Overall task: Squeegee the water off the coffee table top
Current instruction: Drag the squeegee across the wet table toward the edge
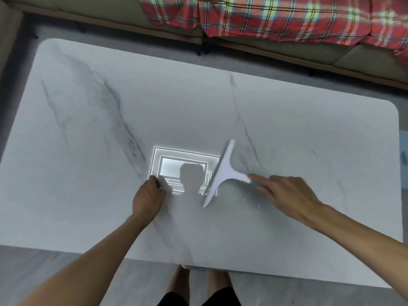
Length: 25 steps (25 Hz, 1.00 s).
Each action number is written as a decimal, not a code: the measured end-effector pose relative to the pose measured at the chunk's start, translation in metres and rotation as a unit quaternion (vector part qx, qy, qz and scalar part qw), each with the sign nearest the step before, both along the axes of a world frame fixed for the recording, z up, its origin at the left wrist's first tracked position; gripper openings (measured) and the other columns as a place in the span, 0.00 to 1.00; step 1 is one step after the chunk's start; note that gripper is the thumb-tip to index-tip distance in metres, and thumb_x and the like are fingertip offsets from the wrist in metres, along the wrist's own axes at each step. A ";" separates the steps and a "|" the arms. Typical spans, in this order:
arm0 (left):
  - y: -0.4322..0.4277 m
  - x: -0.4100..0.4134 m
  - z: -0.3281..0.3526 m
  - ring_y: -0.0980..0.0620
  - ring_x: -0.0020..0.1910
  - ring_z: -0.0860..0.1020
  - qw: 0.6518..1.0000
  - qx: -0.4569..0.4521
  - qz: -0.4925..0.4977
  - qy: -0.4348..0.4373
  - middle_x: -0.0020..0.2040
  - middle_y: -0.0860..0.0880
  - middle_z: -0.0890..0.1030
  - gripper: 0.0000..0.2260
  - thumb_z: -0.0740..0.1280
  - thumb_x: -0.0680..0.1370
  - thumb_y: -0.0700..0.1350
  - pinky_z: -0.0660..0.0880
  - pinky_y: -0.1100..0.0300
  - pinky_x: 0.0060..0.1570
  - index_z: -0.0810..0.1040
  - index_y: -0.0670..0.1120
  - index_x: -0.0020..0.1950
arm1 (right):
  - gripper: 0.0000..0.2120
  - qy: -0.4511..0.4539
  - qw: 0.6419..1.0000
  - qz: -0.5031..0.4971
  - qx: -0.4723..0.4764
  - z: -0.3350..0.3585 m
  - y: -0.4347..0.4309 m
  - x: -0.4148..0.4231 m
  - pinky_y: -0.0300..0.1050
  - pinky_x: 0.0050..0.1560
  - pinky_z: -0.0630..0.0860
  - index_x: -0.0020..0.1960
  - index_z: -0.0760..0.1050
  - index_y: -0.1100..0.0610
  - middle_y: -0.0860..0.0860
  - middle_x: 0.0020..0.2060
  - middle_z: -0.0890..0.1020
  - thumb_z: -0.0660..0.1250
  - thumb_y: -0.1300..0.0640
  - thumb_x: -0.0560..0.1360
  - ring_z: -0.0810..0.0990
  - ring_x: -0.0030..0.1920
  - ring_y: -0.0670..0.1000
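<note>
A white T-shaped squeegee point(223, 172) lies on the white marble coffee table top point(198, 107), near the middle, its blade running diagonally and its handle pointing right. My right hand point(284, 191) reaches in from the right with fingers stretched out, the fingertips touching the end of the handle; it does not grip it. My left hand point(149, 195) rests on the table left of the squeegee with fingers curled and nothing in it. Small water droplets point(254, 166) glisten on the table beside the handle.
A ceiling light reflects as bright rectangles point(181, 166) between my hands. A sofa point(154, 21) with a red plaid blanket point(287, 16) runs along the far side. My feet point(198, 281) stand at the near table edge on grey floor.
</note>
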State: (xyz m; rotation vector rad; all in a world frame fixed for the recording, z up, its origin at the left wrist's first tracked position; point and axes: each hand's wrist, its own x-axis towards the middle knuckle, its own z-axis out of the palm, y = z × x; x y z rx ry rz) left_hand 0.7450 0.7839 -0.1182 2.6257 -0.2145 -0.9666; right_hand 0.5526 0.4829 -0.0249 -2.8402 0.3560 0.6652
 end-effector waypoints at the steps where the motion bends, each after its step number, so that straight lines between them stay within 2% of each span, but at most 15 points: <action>1: 0.009 0.003 0.000 0.44 0.39 0.76 1.000 0.000 0.027 -0.009 0.37 0.50 0.76 0.05 0.61 0.77 0.45 0.70 0.55 0.37 0.70 0.45 0.44 | 0.19 -0.003 0.998 0.041 0.041 -0.007 0.020 0.016 0.44 0.33 0.70 0.69 0.56 0.31 0.46 0.42 0.80 0.45 0.37 0.78 0.81 0.39 0.54; 4: 0.035 0.012 -0.003 0.44 0.42 0.76 0.997 0.012 0.074 -0.024 0.42 0.48 0.76 0.05 0.61 0.78 0.45 0.71 0.54 0.40 0.71 0.45 0.44 | 0.18 -0.003 0.977 0.187 0.105 -0.039 0.088 0.064 0.45 0.35 0.68 0.70 0.62 0.38 0.49 0.49 0.81 0.53 0.44 0.81 0.81 0.44 0.57; 6: 0.051 0.013 -0.006 0.44 0.46 0.75 0.997 0.029 0.070 -0.028 0.48 0.46 0.75 0.05 0.61 0.78 0.44 0.72 0.52 0.44 0.73 0.42 0.48 | 0.16 0.002 0.959 0.265 0.098 -0.059 0.122 0.085 0.46 0.31 0.64 0.69 0.65 0.44 0.51 0.45 0.80 0.54 0.48 0.82 0.80 0.41 0.59; 8: 0.061 0.012 -0.009 0.44 0.47 0.75 0.997 0.028 0.063 -0.028 0.50 0.46 0.73 0.06 0.61 0.78 0.43 0.71 0.53 0.45 0.73 0.41 0.49 | 0.15 -0.007 0.957 0.280 0.081 -0.070 0.132 0.094 0.46 0.30 0.61 0.68 0.66 0.43 0.52 0.42 0.78 0.53 0.49 0.82 0.78 0.38 0.59; 10: 0.059 0.005 -0.012 0.45 0.45 0.75 0.999 0.007 0.052 -0.016 0.51 0.46 0.74 0.06 0.61 0.79 0.44 0.70 0.54 0.43 0.72 0.42 0.47 | 0.15 -0.020 0.968 0.243 0.066 -0.074 0.116 0.090 0.45 0.32 0.62 0.68 0.64 0.39 0.52 0.43 0.78 0.53 0.48 0.82 0.79 0.40 0.58; 12: 0.049 -0.004 -0.014 0.45 0.42 0.74 0.999 -0.006 0.036 0.012 0.51 0.45 0.74 0.08 0.59 0.80 0.47 0.69 0.55 0.42 0.70 0.44 0.45 | 0.16 -0.034 0.984 0.164 0.058 -0.072 0.083 0.073 0.44 0.34 0.64 0.67 0.63 0.35 0.49 0.44 0.79 0.55 0.46 0.81 0.81 0.42 0.57; 14: 0.031 -0.015 -0.016 0.45 0.41 0.73 0.999 0.006 0.016 0.051 0.54 0.45 0.72 0.08 0.57 0.80 0.47 0.68 0.55 0.43 0.70 0.44 0.45 | 0.17 -0.025 0.996 0.077 0.042 -0.062 0.042 0.044 0.44 0.34 0.66 0.68 0.59 0.32 0.47 0.42 0.79 0.53 0.43 0.80 0.81 0.41 0.56; 17: 0.003 -0.034 -0.023 0.41 0.52 0.74 0.991 0.019 -0.061 0.114 0.60 0.43 0.68 0.07 0.59 0.77 0.46 0.70 0.55 0.48 0.70 0.43 0.48 | 0.18 0.009 1.000 -0.019 -0.016 -0.044 -0.014 -0.018 0.45 0.34 0.72 0.68 0.56 0.31 0.46 0.36 0.75 0.48 0.42 0.80 0.78 0.35 0.54; 20: -0.016 -0.047 -0.029 0.37 0.65 0.67 0.980 0.049 -0.112 0.156 0.66 0.34 0.65 0.08 0.64 0.75 0.46 0.68 0.54 0.54 0.69 0.44 0.50 | 0.18 0.043 0.994 -0.075 -0.068 -0.029 -0.054 -0.077 0.43 0.32 0.66 0.69 0.60 0.32 0.44 0.35 0.72 0.48 0.43 0.80 0.74 0.34 0.51; 23: -0.025 -0.051 -0.030 0.34 0.69 0.65 0.982 0.066 -0.064 0.164 0.70 0.34 0.62 0.18 0.67 0.75 0.49 0.67 0.48 0.64 0.73 0.41 0.62 | 0.18 0.056 0.990 -0.101 -0.078 -0.015 -0.067 -0.112 0.44 0.32 0.70 0.70 0.60 0.33 0.43 0.36 0.75 0.49 0.43 0.80 0.78 0.37 0.51; 25: -0.026 -0.057 -0.029 0.34 0.66 0.67 0.990 0.061 -0.050 0.120 0.67 0.34 0.66 0.18 0.64 0.77 0.48 0.69 0.48 0.61 0.73 0.38 0.61 | 0.19 0.038 0.992 -0.105 -0.058 -0.008 -0.057 -0.115 0.44 0.32 0.71 0.70 0.60 0.33 0.42 0.36 0.74 0.49 0.42 0.80 0.78 0.37 0.51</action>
